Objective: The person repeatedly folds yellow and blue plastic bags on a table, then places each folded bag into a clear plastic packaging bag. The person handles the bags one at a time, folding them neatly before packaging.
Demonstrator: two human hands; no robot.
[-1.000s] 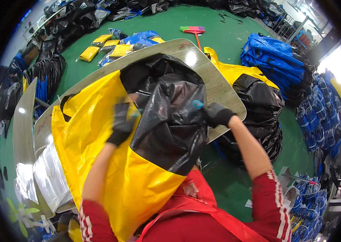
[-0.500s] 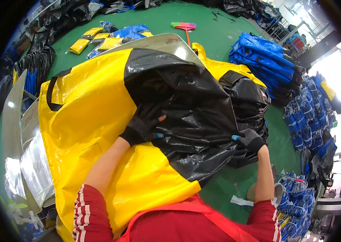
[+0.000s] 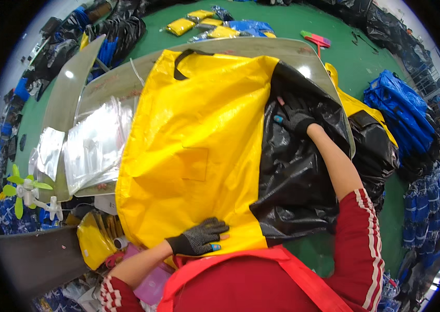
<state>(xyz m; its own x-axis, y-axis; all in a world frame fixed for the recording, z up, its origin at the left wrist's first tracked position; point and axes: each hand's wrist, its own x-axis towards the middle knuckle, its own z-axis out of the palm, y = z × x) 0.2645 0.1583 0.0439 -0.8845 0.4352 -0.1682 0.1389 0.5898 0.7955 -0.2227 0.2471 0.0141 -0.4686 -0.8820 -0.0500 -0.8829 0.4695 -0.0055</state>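
Note:
A large yellow and black tarpaulin bag (image 3: 178, 130) lies flattened across the table, with a black strap handle (image 3: 179, 65) at its far left corner. Both hands wear dark dotted gloves with some fingertips bare. My left hand (image 3: 199, 237) rests open on the yellow part by the near edge, close to my apron. Farther off to the right, my right hand (image 3: 295, 115) lies open on the wrinkled black part (image 3: 298, 182), its fingers apart and its palm down. Neither hand grips anything that I can see.
Clear plastic sleeves (image 3: 98, 143) lie on the table (image 3: 100, 93) left of the bag. A small green-bladed fan (image 3: 25, 190) stands at the near left. Black and yellow sheeting (image 3: 371, 145) and a blue pile (image 3: 399, 106) sit at the right. Packed bundles (image 3: 199, 23) and a broom (image 3: 316, 39) lie beyond.
The bag has shifted and now lies flatter, showing more yellow. My left hand has moved from the black-yellow seam to the near edge. My right hand has left the bag's right edge and reached farther forward.

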